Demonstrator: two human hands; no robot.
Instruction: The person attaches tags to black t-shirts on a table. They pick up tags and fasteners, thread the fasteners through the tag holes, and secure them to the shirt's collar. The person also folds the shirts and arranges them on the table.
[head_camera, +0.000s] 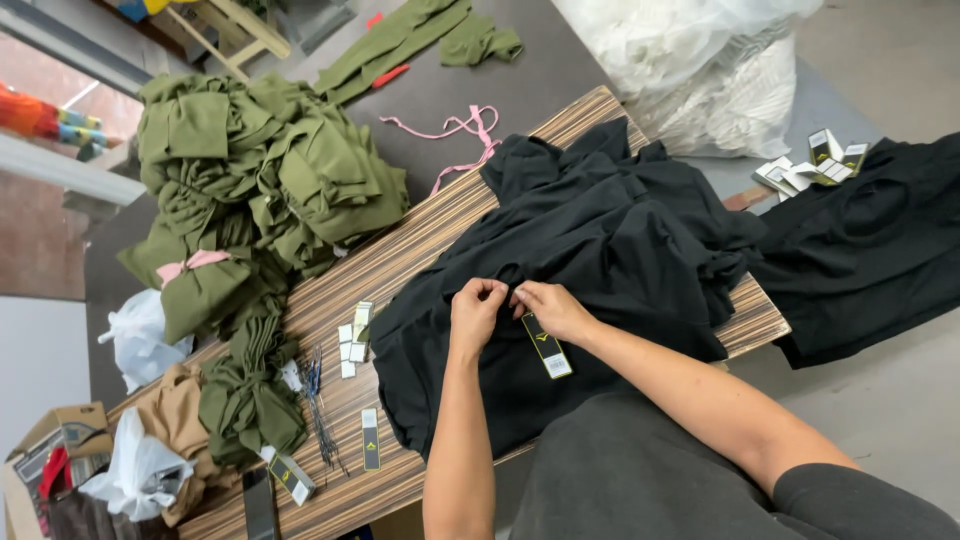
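on the striped wooden table (420, 250), left hand (474, 312) and right hand (553, 310) meet fingertip to fingertip, pinching the black garment (600, 240).

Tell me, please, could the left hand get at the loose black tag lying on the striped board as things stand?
Probably yes: the left hand pinches the black garment, but the black tag lies uncovered on the striped board, with nothing between.

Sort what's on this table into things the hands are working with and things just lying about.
In use:
left hand and right hand, pinching the black garment
black hang tag at the right hand

Lying about:
green garment pile
pink ties
loose tags
clear bag of white material
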